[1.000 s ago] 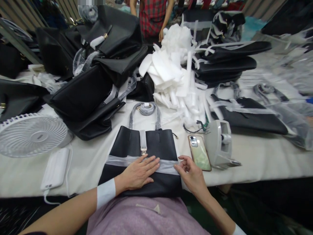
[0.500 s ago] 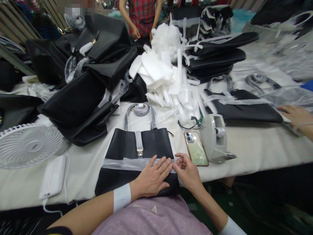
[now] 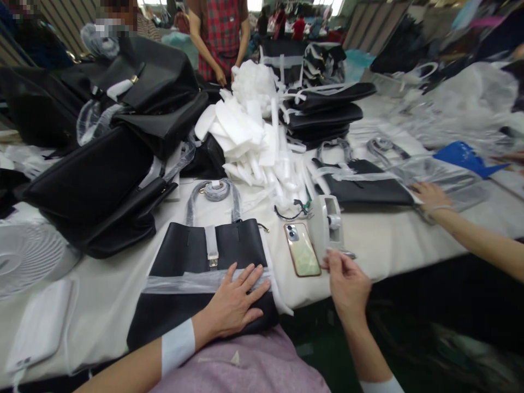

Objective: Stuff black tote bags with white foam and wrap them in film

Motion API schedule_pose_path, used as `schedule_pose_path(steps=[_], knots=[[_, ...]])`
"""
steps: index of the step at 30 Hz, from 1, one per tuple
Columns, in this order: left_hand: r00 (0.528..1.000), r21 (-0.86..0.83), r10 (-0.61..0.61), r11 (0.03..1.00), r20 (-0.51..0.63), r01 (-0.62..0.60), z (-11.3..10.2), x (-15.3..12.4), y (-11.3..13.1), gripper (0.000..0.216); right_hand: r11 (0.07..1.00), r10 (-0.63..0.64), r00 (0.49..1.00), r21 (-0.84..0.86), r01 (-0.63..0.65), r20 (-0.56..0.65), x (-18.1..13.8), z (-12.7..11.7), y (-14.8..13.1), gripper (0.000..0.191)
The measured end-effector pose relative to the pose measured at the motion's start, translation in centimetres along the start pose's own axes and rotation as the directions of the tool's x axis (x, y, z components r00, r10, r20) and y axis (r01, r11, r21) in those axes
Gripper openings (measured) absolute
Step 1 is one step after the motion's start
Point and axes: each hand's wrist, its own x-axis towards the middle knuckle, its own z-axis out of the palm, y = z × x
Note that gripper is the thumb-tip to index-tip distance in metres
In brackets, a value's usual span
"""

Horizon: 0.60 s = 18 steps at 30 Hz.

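Observation:
A flat black handbag lies in front of me on the white table, with a translucent strip wrapped across its middle. My left hand lies flat on the bag's right part, fingers spread over the strip. My right hand is raised right of the bag, at the front of a grey tape dispenser, fingers curled in a pinch near its cutter. What they pinch is too small to make out. A phone lies between bag and dispenser.
Black bags are piled at the left and stacked at the back, with white foam sheets between. A white fan and power bank sit at the left. Another person's hand rests on a bag at right; a person in plaid stands beyond.
My right hand left the strip's right end on the bag and moved right to the tape dispenser. My left hand stayed flat on the bag. A co-worker's arm came in at the right.

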Motion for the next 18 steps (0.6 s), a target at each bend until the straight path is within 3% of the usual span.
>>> schedule_pose_path(steps=[1,3,6,9,14,18], knots=[[1.0,-0.002,0.0,1.0,-0.004,0.0,0.1,0.0,0.1,0.062,0.999,-0.023,0.994,-0.045,0.019,-0.11,1.5,-1.3,0.4,0.051],[1.0,-0.002,-0.005,1.0,-0.016,0.005,0.3,0.0,0.2,0.062,0.995,-0.011,0.983,-0.102,-0.008,-0.183,4.4,-3.4,1.3,0.053],[0.999,-0.005,-0.008,1.0,-0.04,0.008,0.6,-0.1,0.2,0.063,0.984,0.12,0.991,-0.123,-0.127,-0.06,7.9,-4.6,2.4,0.053],[0.998,-0.011,-0.007,1.0,-0.066,0.006,0.7,-0.2,0.3,0.063,0.974,0.203,0.978,-0.108,-0.197,0.051,9.7,-4.0,2.5,0.053],[0.997,-0.023,-0.011,1.0,-0.082,0.01,0.6,-0.2,0.2,0.062,0.968,0.251,0.953,-0.029,-0.25,0.172,10.1,-3.0,1.8,0.047],[0.996,-0.018,-0.01,1.0,-0.09,0.009,0.6,-0.2,0.2,0.062,0.965,0.24,0.954,0.062,-0.255,0.182,9.9,-2.9,1.4,0.044]])
